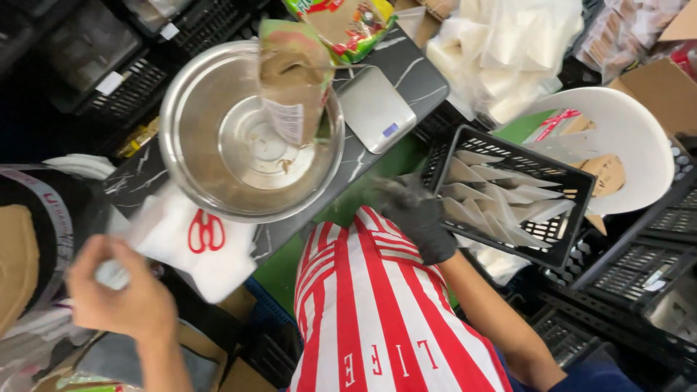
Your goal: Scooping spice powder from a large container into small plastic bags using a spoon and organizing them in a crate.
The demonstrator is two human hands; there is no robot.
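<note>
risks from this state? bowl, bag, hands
1. The open paper bag stands tilted inside the steel bowl with neither hand on it; it could tip and spill.
2. The bowl sits close to the near edge of the dark marbled counter, partly over a white sheet with red scissors; a tug on the sheet might shift it.
3. The gloved right hand is motion-blurred beside the black crate; it may snag the rim.

We see a shiny metal bowl (250, 134), glossy marble-look tabletop (406, 72), matt black plastic crate (508, 196), striped cloth apron (377, 312).
</note>
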